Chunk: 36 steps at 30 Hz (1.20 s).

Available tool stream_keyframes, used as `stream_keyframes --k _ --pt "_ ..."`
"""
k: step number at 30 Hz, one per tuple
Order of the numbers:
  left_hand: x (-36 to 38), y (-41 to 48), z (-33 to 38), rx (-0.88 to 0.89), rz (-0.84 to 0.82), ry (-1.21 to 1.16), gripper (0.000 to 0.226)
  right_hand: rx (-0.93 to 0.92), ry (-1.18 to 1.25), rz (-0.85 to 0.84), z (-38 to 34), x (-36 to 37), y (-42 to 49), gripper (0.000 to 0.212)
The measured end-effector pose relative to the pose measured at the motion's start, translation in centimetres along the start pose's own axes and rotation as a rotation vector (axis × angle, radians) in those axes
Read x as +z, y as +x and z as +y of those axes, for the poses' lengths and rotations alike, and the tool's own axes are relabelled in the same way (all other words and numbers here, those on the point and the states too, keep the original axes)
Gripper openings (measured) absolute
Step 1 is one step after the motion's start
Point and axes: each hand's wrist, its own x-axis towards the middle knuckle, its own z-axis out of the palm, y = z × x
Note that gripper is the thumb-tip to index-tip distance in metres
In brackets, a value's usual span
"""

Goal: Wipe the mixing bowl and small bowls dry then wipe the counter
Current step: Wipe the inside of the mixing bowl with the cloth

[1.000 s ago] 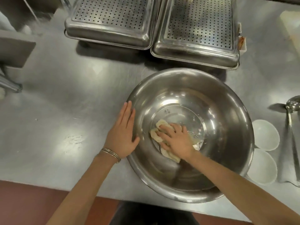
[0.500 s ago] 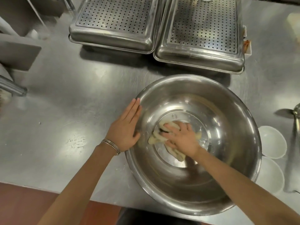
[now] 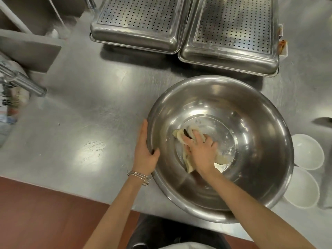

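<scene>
A large steel mixing bowl (image 3: 251,97) stands on the steel counter (image 3: 80,114), near its front edge. My left hand (image 3: 144,150) holds the bowl's left rim, fingers along the outside and thumb hooked over the edge. Inside the bowl, my right hand (image 3: 201,151) presses down on a crumpled cream cloth (image 3: 179,134) at the flat bottom, fingers curved over it. Two small white bowls (image 3: 308,151) (image 3: 303,189) sit on the counter just right of the mixing bowl, one behind the other.
Two perforated steel trays (image 3: 136,24) (image 3: 231,33) lie side by side at the back. A metal tube-shaped handle (image 3: 23,81) juts in from the left. A wet patch (image 3: 93,148) marks the counter left of my left hand. Red-brown floor (image 3: 45,212) shows below the front edge.
My left hand went from lying flat against the rim to gripping it with the thumb over the edge. My right hand has rubbed the cloth round on the bowl's bottom.
</scene>
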Motion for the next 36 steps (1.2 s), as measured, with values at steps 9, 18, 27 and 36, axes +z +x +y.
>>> stream_keyframes --k 9,18,27,36 --pt "-0.7 1.9 -0.1 0.051 -0.061 -0.036 0.083 -0.080 0.046 -0.037 1.5 0.2 1.7 0.041" --pt "-0.6 1.2 0.6 -0.060 -0.049 -0.169 0.087 0.059 0.643 0.172 0.4 -4.3 7.8 0.032" --pt "-1.3 2.7 0.8 -0.017 -0.152 -0.282 0.081 -0.251 0.606 0.158 -5.4 -0.1 4.7 0.029" --pt "-1.3 2.6 0.8 -0.044 -0.126 -0.262 0.080 0.030 0.579 0.300 -3.8 -4.6 11.7 0.035"
